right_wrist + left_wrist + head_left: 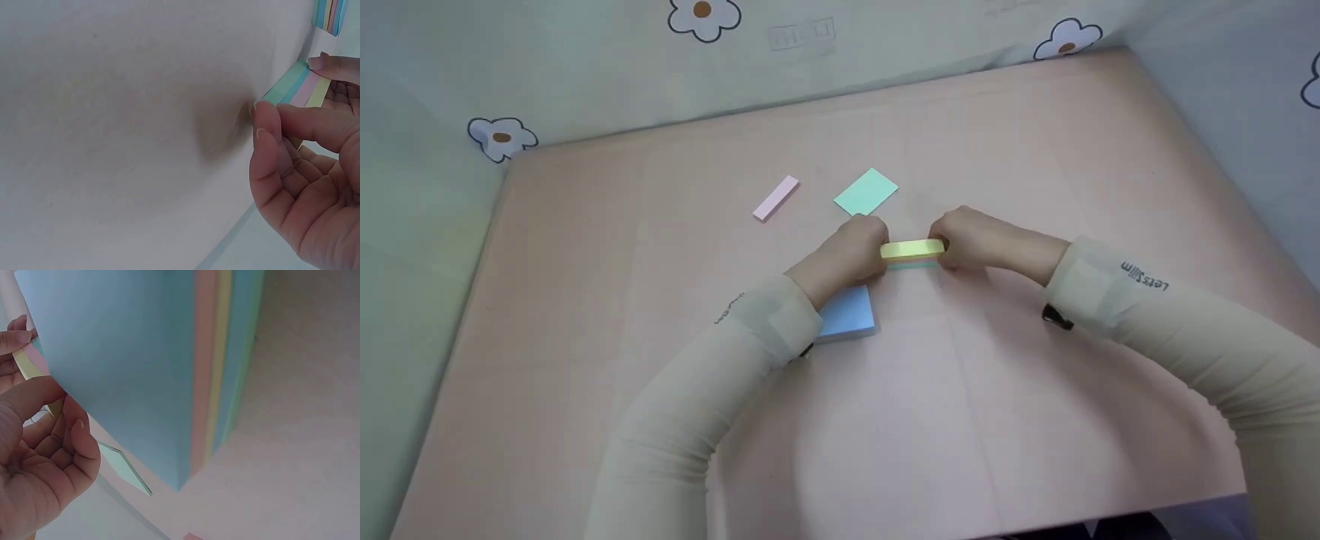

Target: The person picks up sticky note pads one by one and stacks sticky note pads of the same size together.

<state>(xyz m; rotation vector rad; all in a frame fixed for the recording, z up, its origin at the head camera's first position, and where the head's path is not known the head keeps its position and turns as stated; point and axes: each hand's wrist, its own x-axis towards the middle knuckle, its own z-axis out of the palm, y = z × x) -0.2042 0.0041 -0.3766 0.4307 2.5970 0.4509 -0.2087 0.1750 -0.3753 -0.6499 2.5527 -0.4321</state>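
Observation:
Both hands hold a narrow multicolored sticky note pad (913,249) between them, its yellow face up in the head view. Green, blue, pink and yellow bands show along its side (295,90) in the right wrist view. My left hand (851,247) pinches one end with thumb and fingers, and my right hand (975,238) pinches the other. Under the left wrist lies a thick square pad (851,311) with a blue top, partly hidden by the sleeve. Its layered edge (205,377) shows pink, yellow, blue and green in the left wrist view.
Beyond the hands, a green rectangular pad (866,192) lies on the pink-covered table (585,300). Left of it is a slim pink strip pad (776,199). A pale curtain with flower prints (705,19) hangs along the table's far edge.

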